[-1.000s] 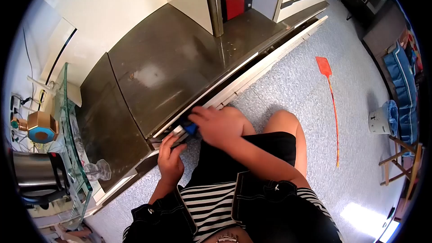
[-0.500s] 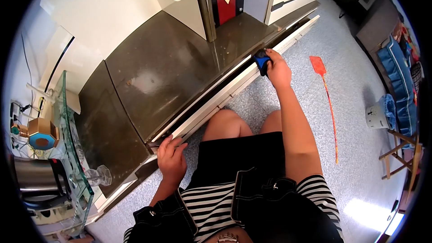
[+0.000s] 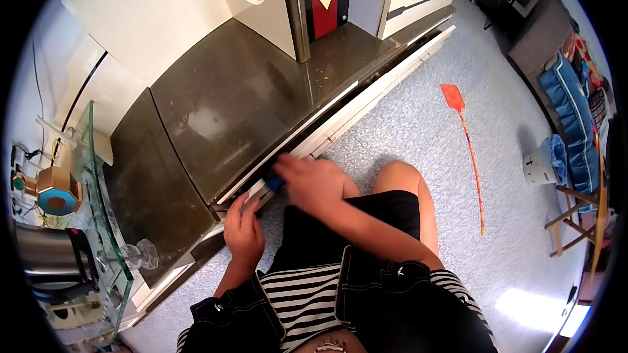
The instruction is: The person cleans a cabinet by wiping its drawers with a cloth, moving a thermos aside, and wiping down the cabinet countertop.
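Observation:
My right hand (image 3: pixel 307 180) is blurred and lies low over the left part of the pulled-out white drawer front (image 3: pixel 366 98). Under its fingers shows part of a blue-and-black tape measure (image 3: pixel 275 184), mostly hidden by the hand. At the drawer's left end is my left hand (image 3: pixel 244 232), its fingers stretched out and slightly apart, with the tips at the drawer's edge. Whether those tips pinch anything small cannot be made out. A dark gap runs between the drawer front and the brown cabinet top (image 3: pixel 222 111).
A red fly swatter (image 3: pixel 453 97) lies on the speckled floor (image 3: pixel 418 124) to the right. Farther right stand a white bin (image 3: pixel 538 168) and a wooden stool (image 3: pixel 569 219). Left are a glass shelf (image 3: pixel 98 202) and a metal kettle (image 3: pixel 49 258). A speaker (image 3: pixel 261 10) stands on the cabinet.
My right hand has moved left and toward me along the drawer front, bringing the blue-and-black tape measure close to my left hand. My left hand stays at the drawer's left end.

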The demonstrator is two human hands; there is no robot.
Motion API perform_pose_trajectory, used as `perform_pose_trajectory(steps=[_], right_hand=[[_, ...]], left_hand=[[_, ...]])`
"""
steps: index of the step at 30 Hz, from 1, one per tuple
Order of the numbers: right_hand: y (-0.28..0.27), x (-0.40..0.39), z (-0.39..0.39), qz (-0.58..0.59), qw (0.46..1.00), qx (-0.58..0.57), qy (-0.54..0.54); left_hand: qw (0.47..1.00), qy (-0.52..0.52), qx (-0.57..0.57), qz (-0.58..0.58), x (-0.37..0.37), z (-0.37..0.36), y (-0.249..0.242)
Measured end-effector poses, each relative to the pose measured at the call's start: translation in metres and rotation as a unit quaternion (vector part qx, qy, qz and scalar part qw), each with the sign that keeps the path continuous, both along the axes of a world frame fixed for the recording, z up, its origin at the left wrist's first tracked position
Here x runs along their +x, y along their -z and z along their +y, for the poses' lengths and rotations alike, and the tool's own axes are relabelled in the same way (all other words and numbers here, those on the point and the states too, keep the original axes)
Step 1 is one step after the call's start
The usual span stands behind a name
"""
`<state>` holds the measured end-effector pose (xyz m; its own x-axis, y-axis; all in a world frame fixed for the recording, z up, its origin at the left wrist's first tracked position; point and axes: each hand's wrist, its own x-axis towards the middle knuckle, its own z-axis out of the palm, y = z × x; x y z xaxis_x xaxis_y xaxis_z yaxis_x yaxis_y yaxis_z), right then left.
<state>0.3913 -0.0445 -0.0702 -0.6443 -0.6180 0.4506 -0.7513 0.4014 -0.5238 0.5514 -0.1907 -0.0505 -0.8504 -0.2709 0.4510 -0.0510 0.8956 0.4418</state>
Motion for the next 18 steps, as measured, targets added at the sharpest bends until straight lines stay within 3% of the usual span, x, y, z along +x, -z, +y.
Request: perform_pose_trajectory(steps=[3,9,11,13,18], right_hand=[[-0.001,0.033,-0.028,0.045,0.994,-0.038,-0.09],[-0.006,0.018,-0.02,0.017,0.992,-0.038,-0.119],[-0.006,-0.001,-0.007,0.002,0.997,0.015,-0.075],[0.002,-0.03,0.013,0.043,0.999,-0.01,-0.012],[0.003,-0.102,0.063,0.006,0.993,-0.041,0.108]], left_hand=[[0.999,-0.017,0.036,0.002,0.001,0.004,-0.001],[0.997,-0.018,0.035,-0.068,0.006,0.004,0.0],[0.998,0.005,-0.049,-0.043,0.003,0.001,0.001],[0.997,0.008,-0.059,-0.051,0.001,0.0,-0.003],[0.999,0.012,-0.044,-0.02,-0.006,-0.009,-0.01]])
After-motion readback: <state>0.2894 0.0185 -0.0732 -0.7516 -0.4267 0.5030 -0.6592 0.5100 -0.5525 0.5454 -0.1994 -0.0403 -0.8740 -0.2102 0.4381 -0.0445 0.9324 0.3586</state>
